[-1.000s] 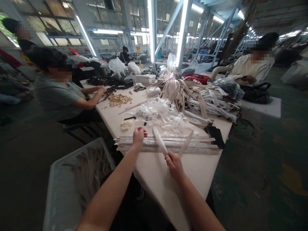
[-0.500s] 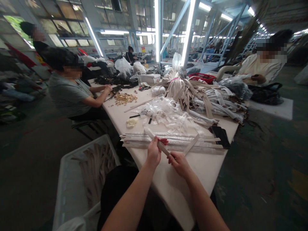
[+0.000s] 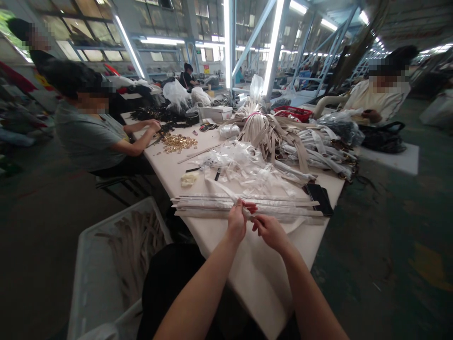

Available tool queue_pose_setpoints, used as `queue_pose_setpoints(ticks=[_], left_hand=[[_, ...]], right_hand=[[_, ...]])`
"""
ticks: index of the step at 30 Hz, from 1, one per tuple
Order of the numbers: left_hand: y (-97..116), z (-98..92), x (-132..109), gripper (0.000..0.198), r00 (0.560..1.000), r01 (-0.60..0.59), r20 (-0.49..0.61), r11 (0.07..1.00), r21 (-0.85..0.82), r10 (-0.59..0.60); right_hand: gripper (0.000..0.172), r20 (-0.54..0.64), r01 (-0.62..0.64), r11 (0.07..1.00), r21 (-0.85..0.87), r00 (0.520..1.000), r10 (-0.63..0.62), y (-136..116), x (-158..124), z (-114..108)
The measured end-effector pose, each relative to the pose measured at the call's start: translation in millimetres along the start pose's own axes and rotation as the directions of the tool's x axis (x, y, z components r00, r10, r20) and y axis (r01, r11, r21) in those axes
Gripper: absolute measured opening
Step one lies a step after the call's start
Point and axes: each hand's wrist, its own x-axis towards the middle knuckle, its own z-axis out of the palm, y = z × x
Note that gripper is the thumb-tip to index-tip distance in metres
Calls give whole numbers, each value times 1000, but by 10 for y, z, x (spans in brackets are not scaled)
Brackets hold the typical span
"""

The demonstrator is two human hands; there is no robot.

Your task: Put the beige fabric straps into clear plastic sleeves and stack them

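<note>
Apparently both hands share one pale strap (image 3: 229, 192): the left hand (image 3: 237, 222) is curled loosely around it, while the right hand (image 3: 271, 232), nearly closed, seems to pinch it just beside the left. The strap runs forward and left from the hands, over the row of strips (image 3: 198, 214) on the surface (image 3: 215, 236), towards the plastic (image 3: 233, 163). A light length shows beyond the right hand, perhaps its other end. With so loose a left grip, the strap could slip or twist under a hard pull. Its far end might snag in the plastic, and a low sweep could knock the strips askew.
</note>
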Motion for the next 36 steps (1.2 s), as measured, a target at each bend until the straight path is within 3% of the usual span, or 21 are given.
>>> queue_pose_setpoints(ticks=[7,12,17,23,28,33,36], left_hand=[[-68,17,203,32,998,-68,5,998,2,68],[-210,54,198,36,993,44,103,997,68,-51],[-211,39,191,36,996,-55,73,998,34,52],[-354,35,97,44,990,87,98,984,153,-103],[-302,46,97,40,996,-22,82,997,73,16],[-429,95,-15,44,984,111,126,983,144,-129],[-415,87,-31,41,984,111,131,991,76,-121]], right_hand=[[44,17,-84,996,30,996,84,-22,166,-104],[38,-35,-93,990,110,995,97,-22,268,-60],[30,45,-108,991,75,993,105,81,200,-98],[32,72,-90,986,139,994,81,111,180,-98],[25,112,-157,982,108,983,144,197,101,-205],[36,179,-171,958,230,975,131,254,166,-173],[40,218,-203,936,286,965,142,291,161,-195]])
